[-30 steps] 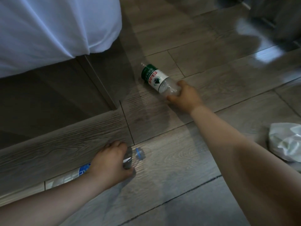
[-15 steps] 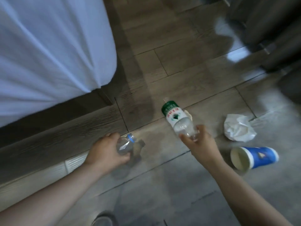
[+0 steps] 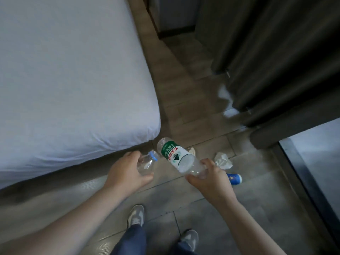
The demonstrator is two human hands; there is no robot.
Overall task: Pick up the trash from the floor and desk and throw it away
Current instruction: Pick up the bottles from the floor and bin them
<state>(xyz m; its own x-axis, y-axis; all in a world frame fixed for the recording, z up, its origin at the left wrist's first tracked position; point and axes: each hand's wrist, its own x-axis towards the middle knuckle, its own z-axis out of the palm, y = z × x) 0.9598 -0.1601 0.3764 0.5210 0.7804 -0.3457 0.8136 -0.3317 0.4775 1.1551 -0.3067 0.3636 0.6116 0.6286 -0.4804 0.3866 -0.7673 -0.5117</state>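
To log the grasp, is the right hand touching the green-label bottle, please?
Touching. The head view shows the right hand gripping the green-label bottle at its clear base.

Green-label bottle [image 3: 176, 157] lifted off floor [image 3: 165, 196], blue-cap bottle [image 3: 147, 163] raised too

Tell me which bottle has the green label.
The bottle in the right hand; the blue-ringed bottle in the left hand shows no green.
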